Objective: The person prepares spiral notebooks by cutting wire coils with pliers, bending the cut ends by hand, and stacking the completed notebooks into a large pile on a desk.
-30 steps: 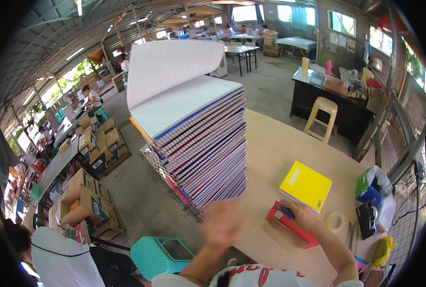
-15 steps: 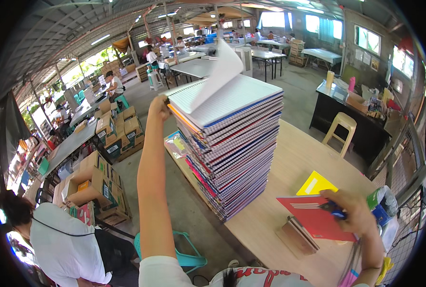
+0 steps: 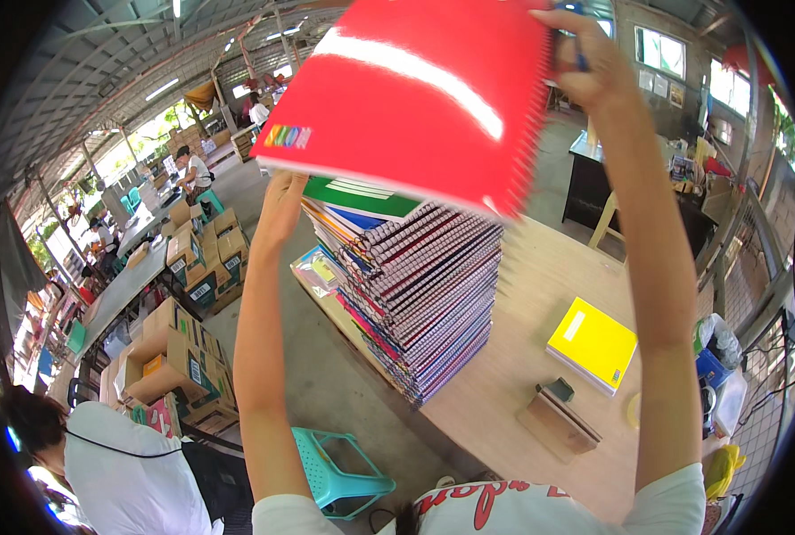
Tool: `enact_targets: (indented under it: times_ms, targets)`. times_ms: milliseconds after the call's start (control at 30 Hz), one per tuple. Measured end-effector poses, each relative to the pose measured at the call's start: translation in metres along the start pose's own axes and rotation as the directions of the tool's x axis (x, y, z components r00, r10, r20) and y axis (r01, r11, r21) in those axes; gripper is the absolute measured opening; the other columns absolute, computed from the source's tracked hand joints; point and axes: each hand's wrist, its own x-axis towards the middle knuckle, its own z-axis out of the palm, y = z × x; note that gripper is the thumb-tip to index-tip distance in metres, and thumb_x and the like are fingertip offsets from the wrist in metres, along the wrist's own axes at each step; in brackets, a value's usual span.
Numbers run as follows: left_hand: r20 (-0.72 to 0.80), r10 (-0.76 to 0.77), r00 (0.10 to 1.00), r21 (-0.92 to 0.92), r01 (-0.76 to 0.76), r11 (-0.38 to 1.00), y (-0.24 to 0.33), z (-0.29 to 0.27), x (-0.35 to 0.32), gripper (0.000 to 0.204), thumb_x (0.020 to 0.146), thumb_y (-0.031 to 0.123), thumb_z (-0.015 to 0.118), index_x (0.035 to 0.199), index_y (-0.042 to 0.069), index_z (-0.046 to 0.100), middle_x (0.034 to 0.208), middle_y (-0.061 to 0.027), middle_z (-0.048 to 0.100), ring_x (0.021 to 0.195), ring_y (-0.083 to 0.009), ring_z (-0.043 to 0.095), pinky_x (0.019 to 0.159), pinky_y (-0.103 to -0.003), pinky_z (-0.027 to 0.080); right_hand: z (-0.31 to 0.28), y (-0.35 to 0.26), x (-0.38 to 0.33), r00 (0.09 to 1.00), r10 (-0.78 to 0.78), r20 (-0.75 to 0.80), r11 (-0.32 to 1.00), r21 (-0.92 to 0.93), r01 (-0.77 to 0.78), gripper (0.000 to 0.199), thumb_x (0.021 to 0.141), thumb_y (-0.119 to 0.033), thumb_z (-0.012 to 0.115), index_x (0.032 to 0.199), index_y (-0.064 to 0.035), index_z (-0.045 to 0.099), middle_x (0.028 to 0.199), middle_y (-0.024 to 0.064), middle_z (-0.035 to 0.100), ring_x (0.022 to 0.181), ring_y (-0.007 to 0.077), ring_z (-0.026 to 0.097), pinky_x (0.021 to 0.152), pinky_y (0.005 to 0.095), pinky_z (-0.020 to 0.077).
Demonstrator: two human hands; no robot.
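Note:
A large red spiral notebook [image 3: 415, 98] is tilted in the air above a tall stack of spiral notebooks [image 3: 424, 294]. My right hand [image 3: 591, 67] grips its upper right side by the coil. A small blue-handled tool [image 3: 579, 45], apparently pliers, is tucked in the same hand. At the notebook's lower left corner my left hand [image 3: 281, 207] is closed; some fingertips are hidden under the cover, level with the stack's top. A green-covered notebook [image 3: 357, 196] lies uppermost on the stack, partly covered by the red one.
On the wooden table [image 3: 469, 419], right of the stack, lie a yellow notebook [image 3: 593, 346] and a brown block-like holder [image 3: 562, 419]. A teal stool [image 3: 344, 468] stands by the table's left side. Another person [image 3: 134, 464] sits at lower left near cardboard boxes [image 3: 179, 357].
The red notebook has risen from the table at right to above the stack, carried by my right hand. The lined pages on top are no longer visible; a green cover shows there.

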Motion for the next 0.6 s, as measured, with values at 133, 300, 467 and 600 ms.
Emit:
enact_targets:
  times_ms: [133,300,467,600]
  targets:
    - [0.042,-0.123,0.992,-0.153,0.128,0.980,-0.011,0.002,-0.003,0.043,0.106,0.037,0.047,0.122,0.003,0.066,0.116,-0.0104,0.066,0.110,-0.0217,0.059,0.100,-0.034,0.042,0.006,0.072,0.028,0.988,0.125,-0.089,0.992,0.033,-0.123,0.009,0.075,0.006,0.069,0.082,0.0053,0.063,0.073,0.0158,0.064,0.051,0.0255,0.058,0.041,0.0383,0.0461]
    - [-0.156,-0.189,0.969,-0.590,0.062,0.805,-0.029,0.021,-0.012,0.072,0.102,0.062,0.032,0.135,0.004,0.059,0.147,-0.0165,0.048,0.139,-0.0264,0.041,0.116,-0.041,0.026,-0.056,0.155,0.008,0.967,0.037,-0.252,0.646,-0.732,-0.216,0.030,0.066,-0.017,0.076,0.081,0.0070,0.067,0.074,0.0190,0.066,0.063,0.0265,0.064,0.054,0.0377,0.0478]
    - [-0.238,-0.122,0.963,-0.190,0.077,0.979,-0.028,0.037,0.003,0.066,0.102,0.058,0.042,0.134,0.002,0.060,0.133,-0.0151,0.061,0.124,-0.0241,0.055,0.107,-0.036,0.038,-0.078,0.178,0.006,0.938,0.001,-0.348,0.570,-0.770,-0.286,0.050,0.067,-0.034,0.076,0.093,0.0078,0.066,0.097,0.0262,0.070,0.095,0.0341,0.069,0.084,0.0406,0.0518]
    - [-0.146,-0.229,0.962,-0.354,0.166,0.921,-0.036,0.031,0.014,0.060,0.102,0.053,0.048,0.127,0.002,0.065,0.108,-0.0071,0.070,0.097,-0.0168,0.064,0.089,-0.032,0.048,-0.058,0.190,-0.005,0.904,-0.188,-0.385,0.498,-0.830,-0.250,0.054,0.074,-0.043,0.075,0.101,0.0025,0.066,0.099,0.0240,0.070,0.098,0.0381,0.068,0.087,0.0438,0.0508]
